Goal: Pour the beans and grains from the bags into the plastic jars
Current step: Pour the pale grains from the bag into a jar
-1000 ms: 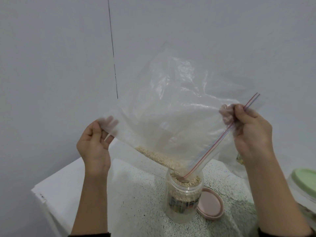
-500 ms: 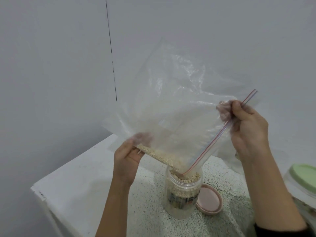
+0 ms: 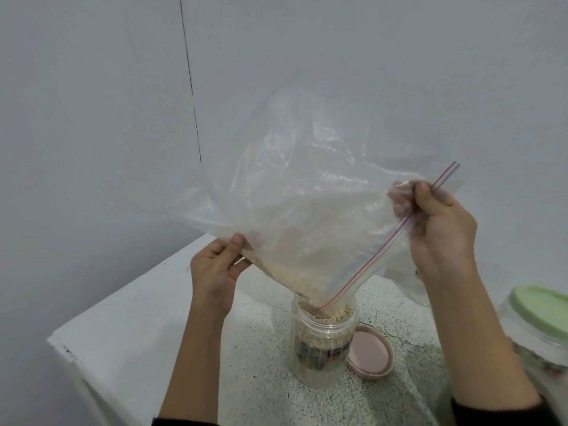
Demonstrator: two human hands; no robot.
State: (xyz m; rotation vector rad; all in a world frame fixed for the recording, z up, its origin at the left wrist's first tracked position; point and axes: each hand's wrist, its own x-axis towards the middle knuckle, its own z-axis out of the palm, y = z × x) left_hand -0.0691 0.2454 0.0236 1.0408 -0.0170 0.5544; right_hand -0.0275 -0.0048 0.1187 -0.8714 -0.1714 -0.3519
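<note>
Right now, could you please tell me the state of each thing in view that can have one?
Zip bag: open, tilted, corner in the jar mouth, nearly empty.
Clear plastic jar: upright, uncapped, filled almost to the rim with grain.
Pink lid: off, beside the jar.
Green-lidded jar: closed.
Left hand: pinching the bag's lower edge.
Right hand: gripping the zip edge.

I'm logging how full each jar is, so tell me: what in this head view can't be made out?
- Label on the open jar: too blurred to read.
- Green-lidded jar: cut off by the right edge, contents unclear.
- Grain left in the bag: veiled by crumpled, glaring plastic.
- Right hand fingertips: behind the bag's film.
</note>
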